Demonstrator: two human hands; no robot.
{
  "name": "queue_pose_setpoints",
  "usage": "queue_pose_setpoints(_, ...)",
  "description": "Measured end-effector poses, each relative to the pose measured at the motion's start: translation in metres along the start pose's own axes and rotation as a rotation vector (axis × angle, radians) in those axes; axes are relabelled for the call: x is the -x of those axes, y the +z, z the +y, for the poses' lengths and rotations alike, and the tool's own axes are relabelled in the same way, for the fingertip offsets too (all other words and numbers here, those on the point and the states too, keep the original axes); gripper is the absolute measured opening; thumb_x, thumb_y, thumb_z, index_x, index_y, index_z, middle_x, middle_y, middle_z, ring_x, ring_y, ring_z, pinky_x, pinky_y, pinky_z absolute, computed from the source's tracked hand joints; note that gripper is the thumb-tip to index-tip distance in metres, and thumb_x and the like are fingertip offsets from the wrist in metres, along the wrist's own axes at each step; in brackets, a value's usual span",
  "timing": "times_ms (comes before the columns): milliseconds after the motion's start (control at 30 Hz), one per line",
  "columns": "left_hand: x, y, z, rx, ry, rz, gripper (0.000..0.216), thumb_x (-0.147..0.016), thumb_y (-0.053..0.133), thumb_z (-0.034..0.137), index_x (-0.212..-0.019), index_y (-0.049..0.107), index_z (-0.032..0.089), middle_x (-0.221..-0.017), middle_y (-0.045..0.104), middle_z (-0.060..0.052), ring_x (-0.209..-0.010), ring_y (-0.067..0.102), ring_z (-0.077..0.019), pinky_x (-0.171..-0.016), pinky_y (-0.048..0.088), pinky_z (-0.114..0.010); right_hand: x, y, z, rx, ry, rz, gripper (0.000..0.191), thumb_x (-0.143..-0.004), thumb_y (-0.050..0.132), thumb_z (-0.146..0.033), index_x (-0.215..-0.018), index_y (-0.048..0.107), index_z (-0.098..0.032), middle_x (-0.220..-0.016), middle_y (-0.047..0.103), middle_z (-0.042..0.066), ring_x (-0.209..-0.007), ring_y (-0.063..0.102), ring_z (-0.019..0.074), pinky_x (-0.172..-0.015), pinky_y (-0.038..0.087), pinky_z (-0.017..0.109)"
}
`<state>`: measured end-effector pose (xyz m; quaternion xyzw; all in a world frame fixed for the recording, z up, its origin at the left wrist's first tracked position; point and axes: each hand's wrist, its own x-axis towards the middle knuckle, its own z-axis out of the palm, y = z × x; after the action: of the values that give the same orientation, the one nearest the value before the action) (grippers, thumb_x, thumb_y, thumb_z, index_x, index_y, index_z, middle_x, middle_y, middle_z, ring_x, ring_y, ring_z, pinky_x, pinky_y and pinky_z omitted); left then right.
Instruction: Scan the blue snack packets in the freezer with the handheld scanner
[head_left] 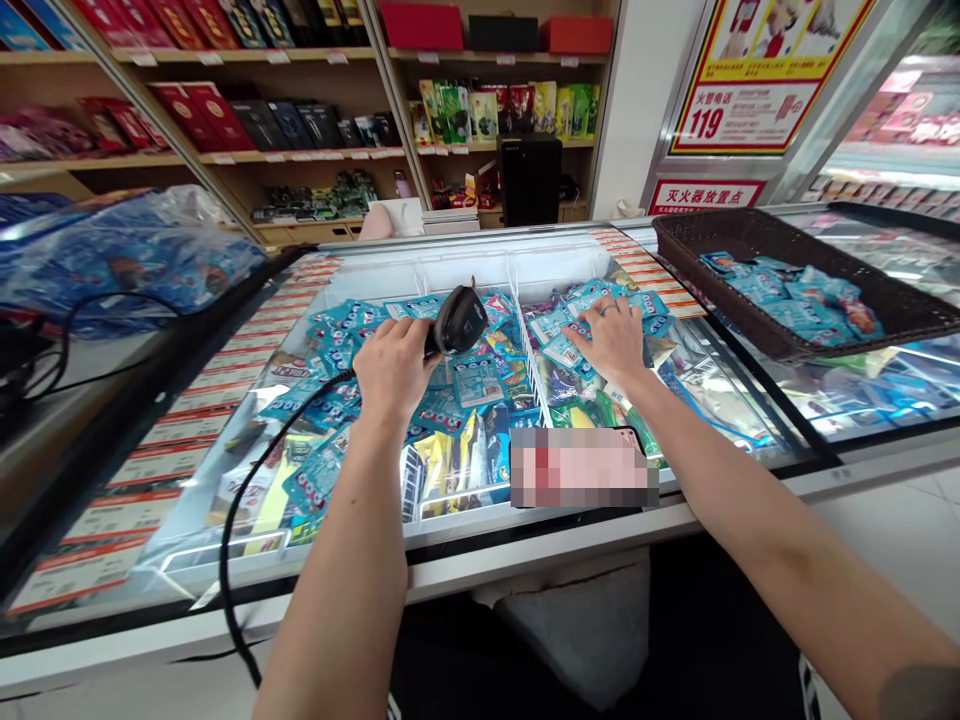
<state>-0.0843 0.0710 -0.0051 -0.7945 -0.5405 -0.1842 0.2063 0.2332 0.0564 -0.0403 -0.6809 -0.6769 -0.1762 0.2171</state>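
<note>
My left hand (pixel 394 370) is wrapped round the handle of a black barcode scanner (pixel 463 320), its head tilted over the packets. A black cable runs from the scanner down past my forearm. Several flat blue packets (pixel 480 382) lie spread on the glass top of a freezer, one of them with a barcode facing up below the scanner. On the right, my right hand (pixel 616 338) rests with fingers apart on more blue packets (pixel 559 325); it wears a ring. A phone (pixel 581 467), its screen blurred out, lies near the freezer's front edge.
A brown woven basket (pixel 780 335) holding blue packets stands at the right. Clear plastic bags of blue packets (pixel 142 260) sit at the left. Price labels (pixel 157 470) line the glass. Behind are shelves of boxes (pixel 300 155) and a black monitor (pixel 530 180).
</note>
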Motion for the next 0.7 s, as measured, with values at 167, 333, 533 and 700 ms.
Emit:
queue_pose_setpoints(167,0.0,0.0,-0.003,-0.011,-0.012,0.007,0.031,-0.087,0.058,0.034,-0.116,0.06,0.022,-0.107,0.069,-0.01,-0.107,0.058,-0.0313,-0.08,0.044,-0.039,0.0,0.002,0.001,0.032,0.038,0.008,0.049,-0.094,0.045,-0.055,-0.105,0.073,-0.015,-0.113,0.064,0.016,-0.109,0.05,0.0325,-0.092,0.034,0.046)
queue_pose_setpoints(333,0.001,0.001,-0.005,0.009,-0.023,0.007,0.03,-0.088,0.058,0.034,-0.115,0.06,0.022,-0.106,0.069,-0.011,-0.107,0.058,-0.0323,-0.079,0.043,-0.039,-0.001,0.005,0.005,0.011,0.085,0.04,0.051,-0.094,0.044,-0.057,-0.099,0.073,-0.015,-0.109,0.064,0.017,-0.108,0.051,0.0335,-0.092,0.037,0.051)
queue_pose_setpoints(533,0.001,0.0,-0.005,0.043,-0.026,0.002,0.03,-0.088,0.057,0.034,-0.115,0.06,0.022,-0.106,0.069,-0.012,-0.107,0.058,-0.0328,-0.079,0.044,-0.04,-0.001,0.01,0.01,-0.028,0.088,0.09,0.054,-0.093,0.044,-0.06,-0.095,0.073,-0.015,-0.106,0.065,0.019,-0.108,0.052,0.0348,-0.092,0.038,0.057)
queue_pose_setpoints(700,0.001,0.001,-0.005,0.038,-0.023,-0.004,0.031,-0.088,0.057,0.034,-0.116,0.06,0.022,-0.107,0.068,-0.013,-0.108,0.058,-0.0329,-0.08,0.044,-0.04,-0.001,0.009,0.009,-0.026,0.084,0.095,0.051,-0.093,0.046,-0.058,-0.095,0.073,-0.014,-0.107,0.065,0.019,-0.108,0.052,0.0346,-0.092,0.039,0.057)
